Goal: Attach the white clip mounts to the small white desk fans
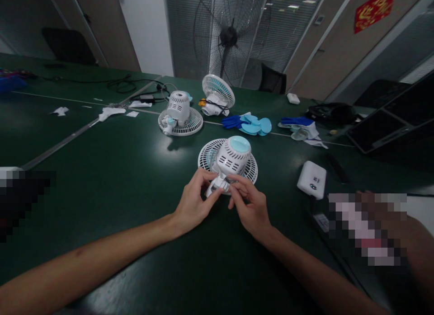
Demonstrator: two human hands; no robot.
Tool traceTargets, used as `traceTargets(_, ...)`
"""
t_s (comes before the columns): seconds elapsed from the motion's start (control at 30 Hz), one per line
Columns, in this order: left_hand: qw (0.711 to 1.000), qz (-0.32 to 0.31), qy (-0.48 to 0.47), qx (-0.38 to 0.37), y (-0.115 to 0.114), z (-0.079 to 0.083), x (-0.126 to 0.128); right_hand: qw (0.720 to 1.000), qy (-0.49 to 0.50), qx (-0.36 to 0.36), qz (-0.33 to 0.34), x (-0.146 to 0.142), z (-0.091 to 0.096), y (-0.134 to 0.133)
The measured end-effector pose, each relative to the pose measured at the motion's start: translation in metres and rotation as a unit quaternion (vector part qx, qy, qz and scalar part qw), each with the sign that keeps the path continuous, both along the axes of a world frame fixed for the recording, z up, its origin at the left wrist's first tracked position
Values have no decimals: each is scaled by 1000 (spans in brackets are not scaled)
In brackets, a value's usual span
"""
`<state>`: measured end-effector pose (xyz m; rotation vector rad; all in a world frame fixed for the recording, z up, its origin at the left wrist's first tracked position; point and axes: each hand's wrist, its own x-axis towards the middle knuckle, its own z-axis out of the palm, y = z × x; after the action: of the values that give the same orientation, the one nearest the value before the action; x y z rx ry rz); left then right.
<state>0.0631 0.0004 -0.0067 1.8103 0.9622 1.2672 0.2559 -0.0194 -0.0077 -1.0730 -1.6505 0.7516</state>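
Observation:
A small white fan [233,159] with a light-blue cap lies on the green table, its round grille underneath. At its near side sticks out a white clip-like bracket [219,184]. My left hand [194,201] pinches the bracket from the left, thumb in front and fingers behind. From the right, my right hand [251,207] has its thumb and fingertips closed on the same bracket, close to where it joins the fan body. The fingers partly hide the bracket and the grille's near rim.
Behind stand two more small fans, one grille-down [178,108] and one tilted [217,96]. Light-blue fan blades [255,124] and blue gloves [232,121] lie nearby. A white power bank [312,179] is at right, beside another person's hand [412,236].

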Motion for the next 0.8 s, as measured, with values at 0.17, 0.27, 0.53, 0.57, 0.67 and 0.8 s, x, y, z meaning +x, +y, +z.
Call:
traceTargets(0.17,1000,1,-8,6,0,1,1,995,-60,68,-50,-1,0,-4)
traceTargets(0.27,1000,0,-10,9,0,1,2,980,-124,139,-67,-2,1,-7)
traceTargets(0.53,1000,-2,-13,13,0,1,1,966,-171,178,-73,1,3,-8)
traceTargets(0.57,1000,-2,-13,14,0,1,1,967,-170,172,-76,1,3,-8)
traceTargets(0.67,1000,1,-16,18,1,0,2,973,-158,148,-85,1,1,-8)
traceTargets(0.8,1000,4,-12,17,1,-1,2,986,-104,93,-88,0,-1,-7)
